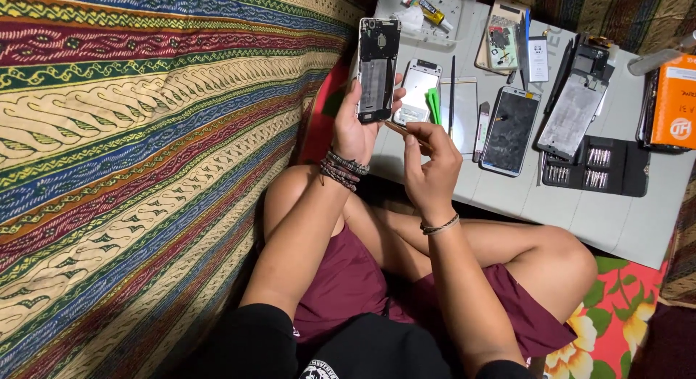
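Observation:
My left hand (357,129) holds an opened phone (378,68) upright, its back cover off and its inner parts showing. My right hand (429,165) is just right of it, fingers pinched on a thin stick-like tool (399,126) whose tip points at the phone's lower edge. Both wrists wear bracelets. The hands hover over the near left edge of a low white table (616,219).
On the table lie a silver phone frame (417,90), a green pry tool (433,105), a phone with a dark screen (512,130), another stripped phone body (576,103), a black case of screwdriver bits (598,169), an orange box (676,102) and a glue tube (429,9). Patterned striped cloth (145,154) fills the left.

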